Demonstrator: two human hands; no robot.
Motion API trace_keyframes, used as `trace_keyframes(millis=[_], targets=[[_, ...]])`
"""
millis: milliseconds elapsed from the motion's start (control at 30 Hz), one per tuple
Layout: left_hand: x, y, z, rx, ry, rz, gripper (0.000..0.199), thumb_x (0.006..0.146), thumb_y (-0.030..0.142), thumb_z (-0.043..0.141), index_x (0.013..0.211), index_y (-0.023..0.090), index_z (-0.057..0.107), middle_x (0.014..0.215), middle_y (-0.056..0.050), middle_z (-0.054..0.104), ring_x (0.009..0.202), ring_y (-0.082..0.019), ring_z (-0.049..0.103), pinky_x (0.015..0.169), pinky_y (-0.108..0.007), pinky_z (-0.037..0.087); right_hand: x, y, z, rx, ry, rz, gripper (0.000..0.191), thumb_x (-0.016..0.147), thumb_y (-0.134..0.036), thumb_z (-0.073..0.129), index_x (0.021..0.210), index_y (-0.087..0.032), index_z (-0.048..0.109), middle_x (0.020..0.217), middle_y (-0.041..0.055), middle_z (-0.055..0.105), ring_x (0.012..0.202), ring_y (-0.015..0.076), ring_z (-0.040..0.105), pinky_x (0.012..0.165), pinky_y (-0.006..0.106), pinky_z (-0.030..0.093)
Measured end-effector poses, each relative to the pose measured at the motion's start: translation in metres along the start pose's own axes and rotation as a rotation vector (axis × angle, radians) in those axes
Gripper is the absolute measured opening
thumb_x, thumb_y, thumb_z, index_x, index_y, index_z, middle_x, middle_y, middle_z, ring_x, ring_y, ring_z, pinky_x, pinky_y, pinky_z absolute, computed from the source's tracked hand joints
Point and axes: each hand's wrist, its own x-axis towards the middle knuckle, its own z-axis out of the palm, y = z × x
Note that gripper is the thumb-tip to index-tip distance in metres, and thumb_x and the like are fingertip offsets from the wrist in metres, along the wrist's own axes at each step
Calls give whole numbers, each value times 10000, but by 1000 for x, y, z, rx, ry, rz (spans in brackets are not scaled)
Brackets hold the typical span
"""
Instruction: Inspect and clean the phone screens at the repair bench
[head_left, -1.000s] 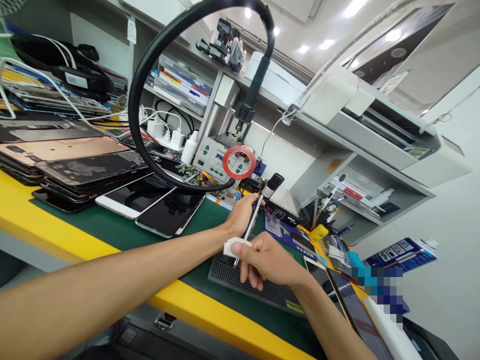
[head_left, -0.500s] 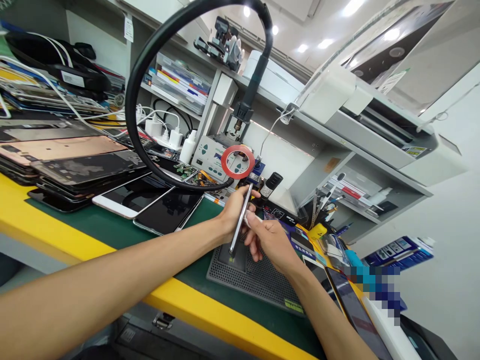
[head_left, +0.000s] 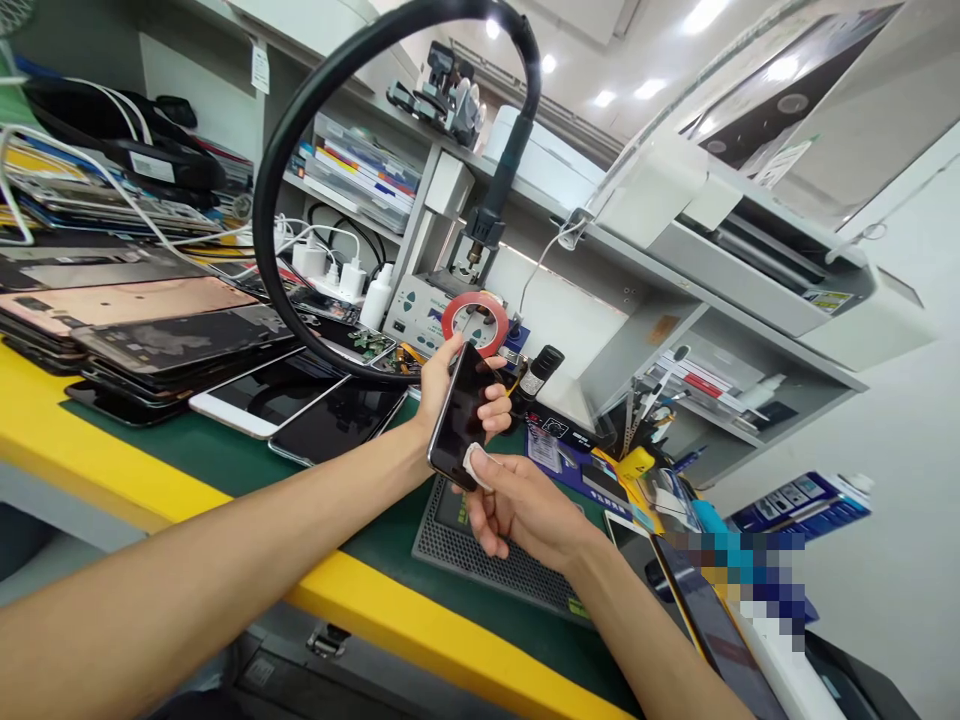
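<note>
A black smartphone (head_left: 463, 410) with a shiny metal edge is tilted up, its dark glass face turned toward me. My left hand (head_left: 433, 385) is closed around it, thumb along the near edge and fingers curled over the far side. A small white wipe (head_left: 477, 467) is pinched under the thumb of my right hand (head_left: 517, 500) and touches the lower corner of the phone's glass. The other right fingers curl below the phone. Beneath both hands lies a grey perforated mat (head_left: 487, 555), partly covered by them.
Stacked phone screens and panels (head_left: 157, 320) fill the left of the green bench mat (head_left: 247, 462). A black hose (head_left: 262, 200) loops in front, near a red tape ring (head_left: 474, 300). A black bottle (head_left: 541, 370) stands behind my hands. More tablets (head_left: 697, 600) lie at right.
The phone has turned from edge-on to show its dark glass face. My left hand has shifted slightly left and up with it; the wipe is now at its lower corner.
</note>
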Motion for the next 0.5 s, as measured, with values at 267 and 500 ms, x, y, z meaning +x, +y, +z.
trace_keyframes(millis=[267,500], targets=[[9,4,-1,174,65,-75,552,922,617,394,1136,170,639,843,-129,679,712,-234,672,689,-395,570,-9,-7,-3,-43,190,-184,475,827,-574,700,706,-154,516,535,-24,577,409,73,516,400,177,393],[18,-7,-10,481,382,85,255,922,373,519,940,148,640,824,-54,711,673,-142,650,623,-235,517,-12,-5,-18,-646,508,-311,431,859,-486,652,616,-147,544,469,1,570,427,71,499,445,175,325]])
